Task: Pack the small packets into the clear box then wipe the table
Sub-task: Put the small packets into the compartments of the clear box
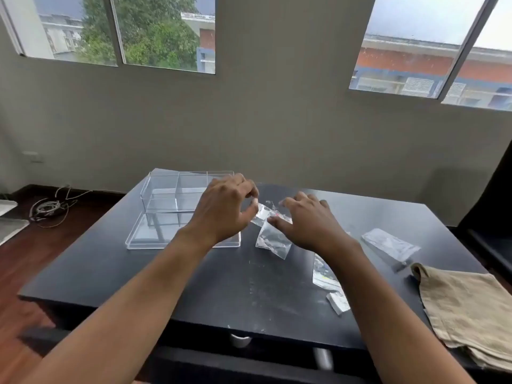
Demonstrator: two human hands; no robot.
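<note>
A clear plastic box (177,194) with inner dividers stands on the black table (171,275) at the back left, with its flat lid (155,236) lying in front of it. My left hand (225,209) pinches the corner of a small clear packet (261,213) just right of the box. My right hand (307,220) hovers beside it with spread fingers, its thumb touching a second packet (273,242) below. Three more packets lie on the table to the right: one (390,243) far right, one (322,274) partly under my right forearm, one (339,302) nearer the front edge.
A folded beige cloth (468,309) lies at the table's front right corner. White dust marks (257,286) streak the tabletop's middle. A coil of cable (50,207) rests on the wooden floor to the left. A dark piece of furniture (490,217) stands right of the table.
</note>
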